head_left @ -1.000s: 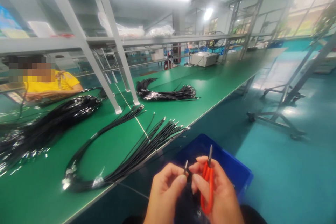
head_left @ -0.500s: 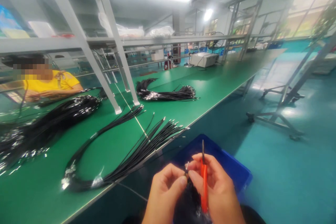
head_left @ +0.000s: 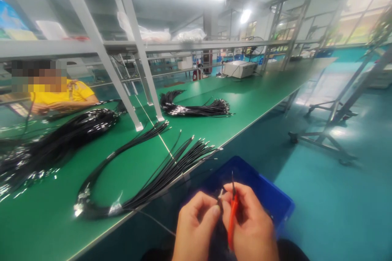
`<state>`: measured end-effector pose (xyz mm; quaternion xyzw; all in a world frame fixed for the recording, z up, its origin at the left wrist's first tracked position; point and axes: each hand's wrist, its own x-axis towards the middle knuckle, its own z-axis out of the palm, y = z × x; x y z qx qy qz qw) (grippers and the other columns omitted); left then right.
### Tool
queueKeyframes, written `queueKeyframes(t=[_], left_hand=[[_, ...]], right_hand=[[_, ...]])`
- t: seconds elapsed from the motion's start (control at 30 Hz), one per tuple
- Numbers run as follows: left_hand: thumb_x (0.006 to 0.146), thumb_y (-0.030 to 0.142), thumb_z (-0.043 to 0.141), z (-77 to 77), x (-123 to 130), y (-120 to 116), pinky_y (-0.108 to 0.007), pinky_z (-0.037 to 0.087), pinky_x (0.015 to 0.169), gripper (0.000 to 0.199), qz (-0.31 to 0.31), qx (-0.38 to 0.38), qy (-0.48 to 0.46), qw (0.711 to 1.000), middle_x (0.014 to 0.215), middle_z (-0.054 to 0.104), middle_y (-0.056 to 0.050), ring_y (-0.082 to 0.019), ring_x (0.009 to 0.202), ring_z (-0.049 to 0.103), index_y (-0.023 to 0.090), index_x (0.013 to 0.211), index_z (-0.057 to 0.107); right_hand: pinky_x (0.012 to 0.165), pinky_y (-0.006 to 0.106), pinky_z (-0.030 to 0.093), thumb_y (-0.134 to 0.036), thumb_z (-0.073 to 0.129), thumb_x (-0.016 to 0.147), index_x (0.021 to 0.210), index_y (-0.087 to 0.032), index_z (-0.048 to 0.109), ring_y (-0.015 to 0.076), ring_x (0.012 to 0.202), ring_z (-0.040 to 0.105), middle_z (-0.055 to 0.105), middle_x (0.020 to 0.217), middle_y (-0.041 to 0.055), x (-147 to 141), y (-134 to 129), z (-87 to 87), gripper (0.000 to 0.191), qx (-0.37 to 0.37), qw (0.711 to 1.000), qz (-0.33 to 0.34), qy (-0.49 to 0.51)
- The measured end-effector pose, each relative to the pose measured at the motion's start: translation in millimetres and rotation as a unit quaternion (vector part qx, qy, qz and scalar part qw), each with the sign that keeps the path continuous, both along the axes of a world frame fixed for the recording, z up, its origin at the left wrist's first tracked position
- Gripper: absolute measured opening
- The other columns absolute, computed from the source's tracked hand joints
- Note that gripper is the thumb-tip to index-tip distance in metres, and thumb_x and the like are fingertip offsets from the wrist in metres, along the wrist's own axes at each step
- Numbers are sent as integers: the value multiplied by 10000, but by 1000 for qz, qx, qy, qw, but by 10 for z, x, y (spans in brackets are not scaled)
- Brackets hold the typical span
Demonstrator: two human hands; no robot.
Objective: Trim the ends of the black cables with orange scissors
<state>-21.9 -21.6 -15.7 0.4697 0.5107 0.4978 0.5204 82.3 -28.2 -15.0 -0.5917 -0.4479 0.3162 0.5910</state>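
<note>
With left hand (head_left: 196,222), pinches dark cable end (head_left: 220,201); with right hand (head_left: 252,220), grips red-handled scissors (head_left: 232,217), point upward, near blue bin (head_left: 271,191).

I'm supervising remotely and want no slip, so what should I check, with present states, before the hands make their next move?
1. Left hand grips the silver-tipped dark piece: ok, pinched by thumb and finger.
2. Right hand holds the red-handled tool: ok.
3. Tool's tip points away from the left hand: ok, it points up.
4. Tool's blades are closed: cannot tell, too blurred.
5. Nearer cable bundle lies wholly on the green table: not ok, some ends jut past the edge.
</note>
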Motion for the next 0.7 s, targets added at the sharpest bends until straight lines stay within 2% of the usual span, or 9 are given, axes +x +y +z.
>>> queueKeyframes(t=[0.1,0.2,0.3,0.37,0.4,0.47,0.7], left_hand=[[702,300,676,35,-80,31,-216,406,594,161,-18,-30,-66,997,611,581,17,-128,600,501,162,645,616],[689,286,673,99,-156,61,-216,402,619,143,-43,-71,-148,985,609,557,15,-123,601,492,162,650,615],[689,275,652,160,-191,76,-220,387,615,147,-80,-85,-189,975,577,515,8,-125,589,472,149,628,609],[686,272,640,185,-196,80,-223,370,600,154,-99,-82,-203,971,563,498,4,-125,574,449,143,611,599],[682,268,637,192,-196,81,-225,362,595,152,-108,-82,-209,969,561,498,2,-124,568,441,142,607,594],[673,259,637,196,-192,82,-230,349,590,142,-121,-87,-218,964,560,507,-4,-124,560,436,142,605,592],[655,254,659,176,-173,74,-231,333,580,133,-125,-92,-229,961,572,544,-14,-116,546,423,135,616,615]], right_hand=[[626,285,509,-328,665,699,884,-261,644,195,614,627,668,702,8,92,-36,16,198,15,998,62,11],[487,233,433,-499,732,633,875,-231,659,141,520,541,609,661,-1,278,-17,39,368,-31,971,214,101],[413,200,303,-704,692,533,823,-171,668,79,442,399,563,597,0,463,52,27,607,-111,891,395,195],[404,185,251,-726,673,531,797,-143,669,58,420,354,540,542,-3,530,94,13,641,-161,831,481,228],[401,180,234,-715,670,552,795,-131,672,51,413,344,533,527,-2,544,108,11,632,-178,811,507,233],[397,177,209,-675,671,591,794,-117,680,50,417,344,535,531,8,540,119,21,594,-200,792,526,237],[418,197,209,-612,712,595,805,-133,664,57,414,344,558,526,1,454,92,58,525,-243,790,485,284]])
